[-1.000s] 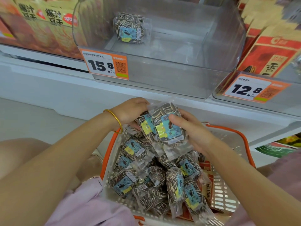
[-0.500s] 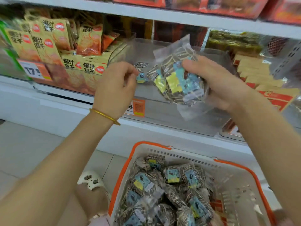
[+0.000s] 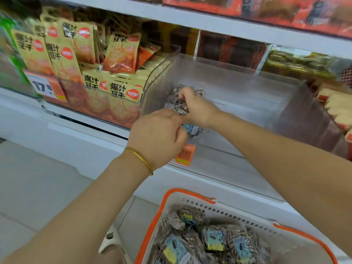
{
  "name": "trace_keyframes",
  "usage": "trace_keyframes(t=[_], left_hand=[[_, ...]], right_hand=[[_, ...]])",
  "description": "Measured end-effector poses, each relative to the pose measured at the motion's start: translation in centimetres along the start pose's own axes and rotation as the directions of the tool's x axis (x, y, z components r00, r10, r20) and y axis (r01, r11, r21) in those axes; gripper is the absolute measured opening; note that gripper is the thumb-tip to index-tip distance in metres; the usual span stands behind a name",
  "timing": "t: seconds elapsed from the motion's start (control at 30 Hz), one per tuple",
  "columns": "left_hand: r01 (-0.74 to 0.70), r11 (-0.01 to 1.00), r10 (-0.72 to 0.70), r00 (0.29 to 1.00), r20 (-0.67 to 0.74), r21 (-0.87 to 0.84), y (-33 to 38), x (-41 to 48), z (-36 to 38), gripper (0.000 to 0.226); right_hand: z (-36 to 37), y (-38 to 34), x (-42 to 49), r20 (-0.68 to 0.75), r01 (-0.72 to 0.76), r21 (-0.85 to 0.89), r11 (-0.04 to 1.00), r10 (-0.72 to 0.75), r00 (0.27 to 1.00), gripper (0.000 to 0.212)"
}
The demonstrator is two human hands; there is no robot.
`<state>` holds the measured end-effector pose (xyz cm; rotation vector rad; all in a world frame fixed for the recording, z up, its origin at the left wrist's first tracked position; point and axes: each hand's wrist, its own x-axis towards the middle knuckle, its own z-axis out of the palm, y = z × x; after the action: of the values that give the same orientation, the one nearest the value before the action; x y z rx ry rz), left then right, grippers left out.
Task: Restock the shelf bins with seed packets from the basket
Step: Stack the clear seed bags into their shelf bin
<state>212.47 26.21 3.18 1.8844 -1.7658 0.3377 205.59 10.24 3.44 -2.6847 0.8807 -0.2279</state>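
Note:
My right hand (image 3: 200, 111) reaches into the clear shelf bin (image 3: 238, 63) and grips a bundle of striped seed packets (image 3: 180, 103) near the bin's left wall. My left hand (image 3: 158, 134) is at the bin's front edge. Its curled fingers pinch a blue-labelled seed packet (image 3: 192, 129) just under the right hand, and its index finger touches the bundle. Below, the white basket with an orange rim (image 3: 182, 193) holds several more seed packets (image 3: 213, 239). The rest of the bin floor looks bare.
The bin to the left is full of yellow and orange snack bags (image 3: 114, 86) behind a price tag (image 3: 45, 86). An orange tag (image 3: 184, 155) hangs on the clear bin's front. Red and tan packages (image 3: 335, 103) fill the bin at right. A white shelf (image 3: 209, 23) runs above.
My right hand has carried the bundle from above the bin's front down into its left side. My left hand followed to the front edge. The view shifted slightly upward.

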Motion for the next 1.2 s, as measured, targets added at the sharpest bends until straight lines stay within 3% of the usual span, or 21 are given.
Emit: trace_keyframes(t=[0.07, 0.13, 0.3, 0.53, 0.77, 0.87, 0.97, 1.07, 1.13, 1.2], left_hand=[[0.017, 1.0, -0.017, 1.0, 0.014, -0.011, 0.0, -0.1, 0.0, 0.051], [0.029, 0.999, -0.029, 0.999, 0.016, -0.017, -0.1, -0.1, 0.0, 0.048], [0.08, 0.997, -0.08, 0.995, 0.064, 0.003, 0.1, 0.0, 0.2, 0.052], [0.094, 0.995, -0.095, 0.994, 0.059, 0.013, 0.1, 0.0, 0.3, 0.059], [0.067, 0.998, -0.067, 0.998, 0.02, 0.001, 0.1, -0.2, 0.4, 0.055], [0.036, 0.999, -0.036, 0.999, -0.026, -0.022, 0.0, -0.2, 0.3, 0.047], [-0.095, 0.995, 0.094, 0.984, -0.15, -0.005, 0.3, -0.6, -0.9, 0.035], [-0.269, 0.963, 0.261, 0.931, -0.254, 0.006, 2.1, -2.3, -2.2, 0.029], [-0.322, 0.947, 0.309, 0.925, -0.221, -0.021, 3.8, -4.3, -2.2, 0.028], [-0.338, 0.94, 0.335, 0.94, -0.062, -0.048, 4.9, -6.7, -0.8, 0.029]], right_hand=[[0.1, -0.1, 0.1, -0.096, -0.066, -0.289, 0.955, 0.04, 0.995, 0.064], [-0.1, -0.3, -0.2, -0.134, -0.08, -0.433, 0.898, 0.024, 0.991, 0.067], [0.1, 0.2, -1.6, 0.0, -0.031, -0.467, 0.884, 0.035, 0.999, 0.087], [0.8, -0.5, -0.6, -0.068, -0.044, -0.526, 0.85, 0.01, 0.998, 0.08], [-0.2, 0.3, -1.2, -0.065, -0.035, -0.505, 0.862, 0.002, 0.998, 0.09], [-1.4, -0.3, -2.1, -0.102, -0.059, -0.443, 0.895, 0.015, 0.995, 0.076], [-3.6, -1.3, -4.8, -0.248, -0.033, -0.3, 0.953, -0.044, 0.968, 0.048], [-5.4, -2.9, -11.4, -0.526, 0.113, -0.069, 0.991, -0.132, 0.84, 0.029], [-4.8, -3.6, -17.3, -0.59, 0.167, 0.07, 0.983, -0.094, 0.802, 0.023], [-2.2, -3.0, -22.3, -0.524, 0.131, 0.235, 0.963, 0.012, 0.852, 0.019]])
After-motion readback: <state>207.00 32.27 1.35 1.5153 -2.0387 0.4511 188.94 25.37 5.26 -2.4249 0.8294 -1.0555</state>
